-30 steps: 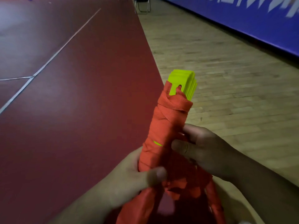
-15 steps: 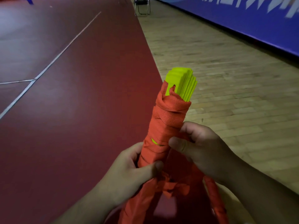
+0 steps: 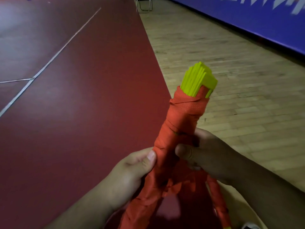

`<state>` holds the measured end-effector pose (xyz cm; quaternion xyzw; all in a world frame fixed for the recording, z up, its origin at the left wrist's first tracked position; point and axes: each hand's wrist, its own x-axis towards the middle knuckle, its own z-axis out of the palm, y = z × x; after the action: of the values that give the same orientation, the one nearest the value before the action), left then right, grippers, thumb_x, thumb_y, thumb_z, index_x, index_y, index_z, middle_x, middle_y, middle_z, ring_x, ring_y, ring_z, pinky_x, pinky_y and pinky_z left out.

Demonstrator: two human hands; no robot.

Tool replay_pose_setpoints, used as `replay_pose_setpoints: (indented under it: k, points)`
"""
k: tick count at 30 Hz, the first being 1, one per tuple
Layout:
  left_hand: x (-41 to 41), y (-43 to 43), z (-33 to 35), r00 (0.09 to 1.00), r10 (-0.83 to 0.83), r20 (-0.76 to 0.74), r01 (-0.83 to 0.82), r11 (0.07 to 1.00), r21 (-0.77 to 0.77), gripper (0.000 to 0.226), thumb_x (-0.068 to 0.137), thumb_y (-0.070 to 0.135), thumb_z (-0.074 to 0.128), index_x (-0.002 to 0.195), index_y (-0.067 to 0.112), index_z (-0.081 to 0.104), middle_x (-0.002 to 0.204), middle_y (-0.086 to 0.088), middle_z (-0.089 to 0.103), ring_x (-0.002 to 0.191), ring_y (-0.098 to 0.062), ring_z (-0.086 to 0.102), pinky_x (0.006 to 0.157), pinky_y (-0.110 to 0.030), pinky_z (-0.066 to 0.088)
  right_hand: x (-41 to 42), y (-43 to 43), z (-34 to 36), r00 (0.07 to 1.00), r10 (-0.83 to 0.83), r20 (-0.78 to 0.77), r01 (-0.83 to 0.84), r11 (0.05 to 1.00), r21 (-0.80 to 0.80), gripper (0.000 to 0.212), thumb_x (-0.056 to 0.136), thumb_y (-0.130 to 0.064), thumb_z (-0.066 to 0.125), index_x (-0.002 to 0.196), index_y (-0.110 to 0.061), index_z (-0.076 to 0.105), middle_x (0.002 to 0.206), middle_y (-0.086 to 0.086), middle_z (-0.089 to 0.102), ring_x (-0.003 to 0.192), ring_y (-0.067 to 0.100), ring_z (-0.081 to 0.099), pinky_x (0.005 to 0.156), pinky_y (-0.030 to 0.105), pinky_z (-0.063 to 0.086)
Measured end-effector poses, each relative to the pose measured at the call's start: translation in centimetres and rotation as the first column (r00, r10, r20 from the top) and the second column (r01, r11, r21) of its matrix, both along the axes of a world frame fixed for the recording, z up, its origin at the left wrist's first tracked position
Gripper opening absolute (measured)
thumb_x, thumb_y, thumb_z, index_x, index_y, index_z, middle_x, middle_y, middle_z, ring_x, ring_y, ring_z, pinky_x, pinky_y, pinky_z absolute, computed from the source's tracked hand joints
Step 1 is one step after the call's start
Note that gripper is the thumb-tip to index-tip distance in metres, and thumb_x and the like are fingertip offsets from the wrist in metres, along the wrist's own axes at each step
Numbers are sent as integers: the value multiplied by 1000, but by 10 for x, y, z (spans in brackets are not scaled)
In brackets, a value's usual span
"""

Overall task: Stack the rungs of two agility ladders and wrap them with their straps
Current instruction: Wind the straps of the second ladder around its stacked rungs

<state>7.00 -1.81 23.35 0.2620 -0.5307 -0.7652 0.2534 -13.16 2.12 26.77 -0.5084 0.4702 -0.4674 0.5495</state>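
Head view: a stack of flat lime-yellow plastic ladder rungs (image 3: 198, 80), bound in orange woven straps (image 3: 184, 116), is held tilted above the floor. It is gripped low by the left hand (image 3: 130, 176) and pinched mid-length by the right hand (image 3: 204, 154).

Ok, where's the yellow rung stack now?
Head view, right of centre: the yellow rung stack sticks out the top of the orange strap wrap, above the left hand and right hand gripping it.
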Motion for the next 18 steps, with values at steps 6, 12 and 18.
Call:
replay_pose_setpoints:
  k: [6,12,18]
  points:
    - [8,-3,-8,989,100,110,-83,985,-149,59,84,62,61,108,8,59,94,-34,59,85,-30,53,80,-47,42,4,2,4,994,-95,-60,87,990,-114,11,73,-32,77,77,-42,74,57,-21,64,51,-6,59,50,7,42]
    - [7,10,-42,933,119,341,-3,947,-321,45,74,55,73,110,34,57,85,8,69,75,-7,60,67,-42,51,6,-4,9,964,-252,88,263,953,-152,27,70,-35,78,86,-17,68,52,-17,60,43,-4,55,45,5,39]
    - [8,10,-46,966,138,218,-72,956,-285,46,86,67,57,117,33,61,91,10,70,77,-4,63,68,-20,50,-7,-7,8,977,-183,106,195,975,-108,23,78,-26,69,92,-9,62,46,-14,51,37,-2,44,41,8,34]
